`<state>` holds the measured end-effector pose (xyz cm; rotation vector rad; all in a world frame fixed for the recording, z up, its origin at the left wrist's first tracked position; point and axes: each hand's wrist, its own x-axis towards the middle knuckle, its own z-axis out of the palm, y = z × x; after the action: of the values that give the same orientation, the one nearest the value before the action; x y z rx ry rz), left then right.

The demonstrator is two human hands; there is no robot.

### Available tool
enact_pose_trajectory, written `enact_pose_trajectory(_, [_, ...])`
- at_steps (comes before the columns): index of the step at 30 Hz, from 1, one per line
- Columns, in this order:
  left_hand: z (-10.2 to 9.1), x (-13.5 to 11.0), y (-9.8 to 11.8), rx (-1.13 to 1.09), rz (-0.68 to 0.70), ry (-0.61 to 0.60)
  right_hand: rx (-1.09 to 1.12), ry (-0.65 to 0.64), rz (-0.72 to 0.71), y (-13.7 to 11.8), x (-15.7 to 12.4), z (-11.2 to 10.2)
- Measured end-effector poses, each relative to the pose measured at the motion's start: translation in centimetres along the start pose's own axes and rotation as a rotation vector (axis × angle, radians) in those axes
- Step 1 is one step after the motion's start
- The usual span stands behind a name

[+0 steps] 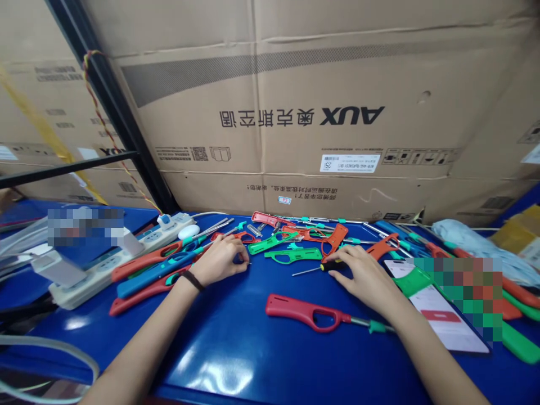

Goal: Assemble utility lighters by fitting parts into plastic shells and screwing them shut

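My left hand (221,259) rests on the blue table (236,343) with its fingertips pinched together on something too small to make out. My right hand (363,273) lies over the black-and-yellow handle of a small screwdriver (314,269), whose thin shaft points left along the table. In front of both hands lies a red lighter body (304,312) with a metal tube and a green tip. A green lighter shell (293,256) lies just beyond, between the hands.
Several red, orange, green and blue lighter shells (152,270) lie scattered along the back of the table. A white power strip (113,259) sits at the left, a phone (439,306) at the right. Big cardboard boxes (320,112) stand behind the table.
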<state>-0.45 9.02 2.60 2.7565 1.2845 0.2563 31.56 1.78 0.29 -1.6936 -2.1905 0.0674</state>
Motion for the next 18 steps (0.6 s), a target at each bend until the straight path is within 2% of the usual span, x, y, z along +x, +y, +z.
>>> enact_pose_trajectory(4, [-0.1, -0.1, 0.8, -0.139, 0.078, 0.014, -0.004, -0.006, 0.033, 0.3, 0.0, 0.0])
enact_pose_trajectory(10, [-0.3, -1.0, 4.0, -0.302, 0.328, -0.056, 0.037, -0.016, 0.024, 0.4, 0.0, 0.1])
enact_pose_trajectory(13, [-0.6, -1.4, 4.9, -0.286, 0.356, -0.07, 0.052, -0.014, 0.012, 0.5, 0.0, 0.2])
enact_pose_trajectory(18, [-0.7, -1.5, 5.2, -0.241, 0.383, -0.062, 0.034, -0.02, 0.009, 0.5, 0.0, 0.1])
